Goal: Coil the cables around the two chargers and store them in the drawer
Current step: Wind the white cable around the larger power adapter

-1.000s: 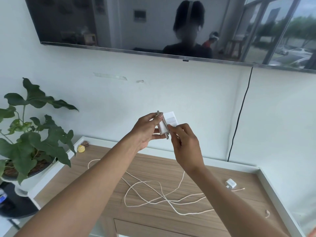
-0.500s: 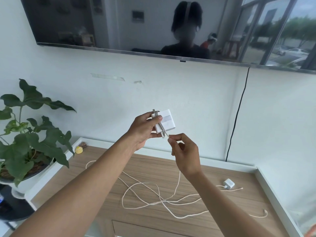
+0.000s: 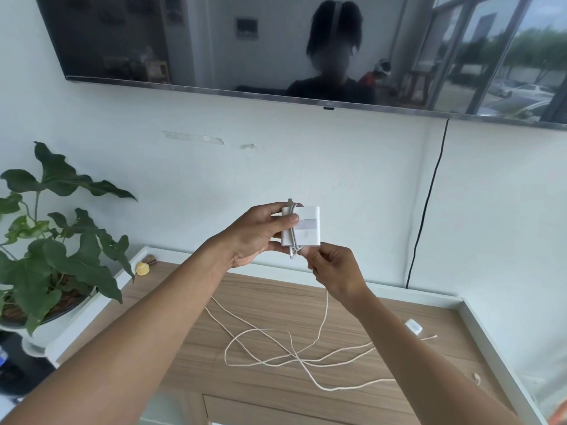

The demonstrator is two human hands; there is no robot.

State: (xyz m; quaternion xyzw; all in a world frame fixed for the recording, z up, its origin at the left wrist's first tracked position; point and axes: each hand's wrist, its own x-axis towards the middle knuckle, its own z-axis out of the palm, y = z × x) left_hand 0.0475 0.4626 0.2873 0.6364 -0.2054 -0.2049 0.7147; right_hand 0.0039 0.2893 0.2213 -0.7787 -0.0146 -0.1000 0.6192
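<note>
A single wide-angle camera is sitting on the person's head, looking forward and slightly down toward a white wall [image 3: 306, 167]. It is taking in both forearms reaching out from the bottom edge, with the left hand [image 3: 254, 233] and right hand [image 3: 334, 271] meeting near the middle, close to the lens. A wall-mounted television [image 3: 184, 41] is filling the top, a wooden cabinet top [image 3: 276, 302] the bottom, and a potted plant [image 3: 55, 250] the left edge. There is no second view.

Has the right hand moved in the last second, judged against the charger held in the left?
Yes. The right hand has dropped from the front of the white charger to just below its bottom edge, pinching the cable there.
</note>
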